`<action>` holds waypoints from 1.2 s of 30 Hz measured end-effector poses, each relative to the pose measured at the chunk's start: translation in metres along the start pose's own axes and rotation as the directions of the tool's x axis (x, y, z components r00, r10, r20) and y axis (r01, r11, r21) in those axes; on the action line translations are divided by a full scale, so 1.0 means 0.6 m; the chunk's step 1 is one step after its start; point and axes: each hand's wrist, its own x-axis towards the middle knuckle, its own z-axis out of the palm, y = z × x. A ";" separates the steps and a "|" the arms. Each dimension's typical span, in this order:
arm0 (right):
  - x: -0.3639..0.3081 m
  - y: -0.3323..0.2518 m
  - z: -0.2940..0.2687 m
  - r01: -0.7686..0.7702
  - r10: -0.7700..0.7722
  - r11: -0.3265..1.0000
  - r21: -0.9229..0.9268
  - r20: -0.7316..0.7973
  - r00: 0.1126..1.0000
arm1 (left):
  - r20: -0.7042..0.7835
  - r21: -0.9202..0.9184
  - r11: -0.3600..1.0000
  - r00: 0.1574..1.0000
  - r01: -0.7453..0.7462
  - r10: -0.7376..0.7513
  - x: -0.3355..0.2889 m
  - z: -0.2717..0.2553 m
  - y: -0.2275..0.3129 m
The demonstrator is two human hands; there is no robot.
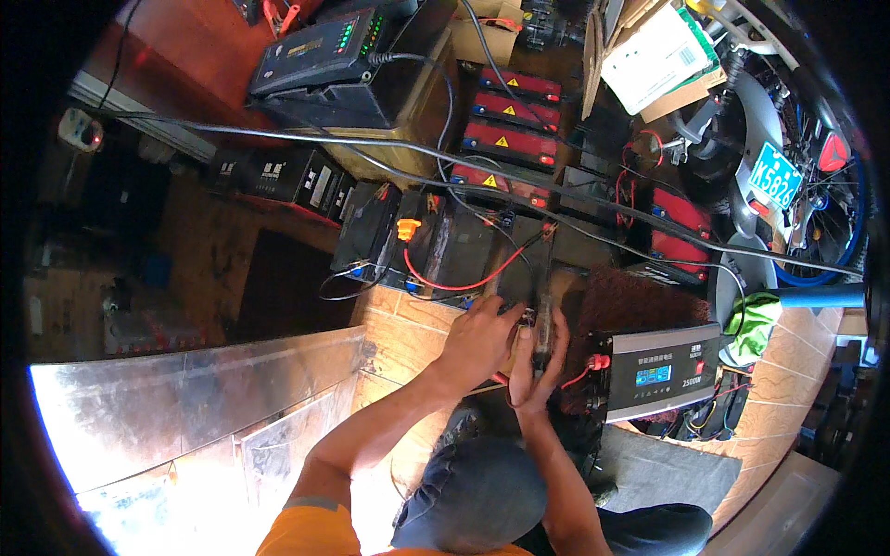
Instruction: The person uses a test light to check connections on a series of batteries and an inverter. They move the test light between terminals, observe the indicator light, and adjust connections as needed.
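Observation:
My left hand reaches in with bent fingers pinched close together at the near end of a row of dark batteries. My right hand is right beside it, thumb and fingers closed about a narrow, greyish-dark edge. What sits between the fingertips of either hand is too small to make out. A red cable curves from a yellow connector to the batteries just beyond my hands. Right of my right hand stands a grey power inverter with a lit blue display and a red terminal cover.
Red-topped batteries are stacked beyond. A black charger with green lights rests at the far left. Long black cables cross above the batteries. A parked two-wheeler stands at right, near a green cloth. A metal panel lies left.

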 end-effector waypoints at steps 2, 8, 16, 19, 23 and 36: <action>0.015 0.002 0.007 -0.077 0.078 0.996 0.049 -0.021 0.997 | -0.014 0.017 1.000 1.000 0.006 -0.006 0.002 0.001 0.001; 0.048 0.005 0.012 -0.097 0.102 0.993 0.072 -0.074 0.992 | -0.028 0.025 1.000 1.000 -0.006 0.007 0.001 0.003 0.000; 0.060 0.021 0.009 -0.108 0.112 0.993 0.039 -0.103 0.988 | -0.020 0.056 0.998 1.000 -0.015 0.016 0.000 0.005 -0.003; 0.061 0.012 0.003 -0.058 0.044 0.991 -0.122 -0.111 0.993 | -0.006 0.050 0.999 1.000 -0.008 0.008 0.001 0.004 -0.003; 0.063 0.000 0.001 0.010 -0.030 0.985 -0.175 -0.113 0.993 | -0.018 0.041 0.999 1.000 -0.005 0.005 0.002 0.003 -0.002; 0.062 0.019 -0.005 -0.087 0.081 0.991 -0.104 -0.059 0.995 | -0.007 0.029 1.000 1.000 -0.010 0.010 0.003 -0.002 0.002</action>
